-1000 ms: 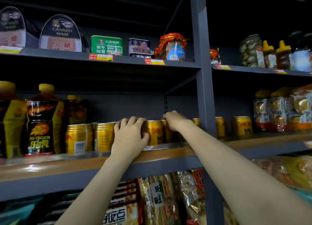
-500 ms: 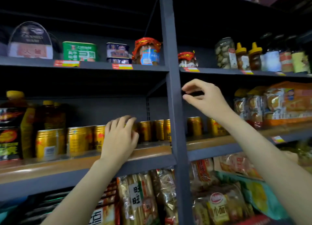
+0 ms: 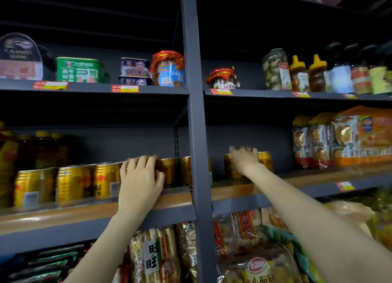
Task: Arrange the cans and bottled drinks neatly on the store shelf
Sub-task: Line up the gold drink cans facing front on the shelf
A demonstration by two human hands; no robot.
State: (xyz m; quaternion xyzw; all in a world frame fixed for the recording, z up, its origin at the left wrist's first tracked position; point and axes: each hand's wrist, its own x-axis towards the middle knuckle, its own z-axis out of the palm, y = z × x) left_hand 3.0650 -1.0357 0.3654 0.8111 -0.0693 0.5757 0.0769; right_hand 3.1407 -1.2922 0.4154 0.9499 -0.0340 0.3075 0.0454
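A row of gold drink cans [image 3: 71, 185] stands along the middle shelf [image 3: 63, 216], with more gold cans [image 3: 169, 172] just left of the upright post. My left hand [image 3: 141, 182] is curled over the top and front of one can in this row, and that can is mostly hidden behind it. Right of the post, my right hand [image 3: 244, 159] reaches over two gold cans [image 3: 265, 161]. Its fingers are spread and blurred, touching their tops. Dark bottled drinks with yellow caps [image 3: 44, 149] stand at the far left.
The grey upright post [image 3: 195, 134] splits the shelf between my hands. Snack packs [image 3: 339, 140] fill the middle shelf's right end. Tins and jars [image 3: 167, 70] line the shelf above, and bagged snacks [image 3: 157, 255] sit on the shelf below.
My right hand has dropped from beside the post down onto the cans right of it. My left hand has stayed on its can. The view has shifted slightly.
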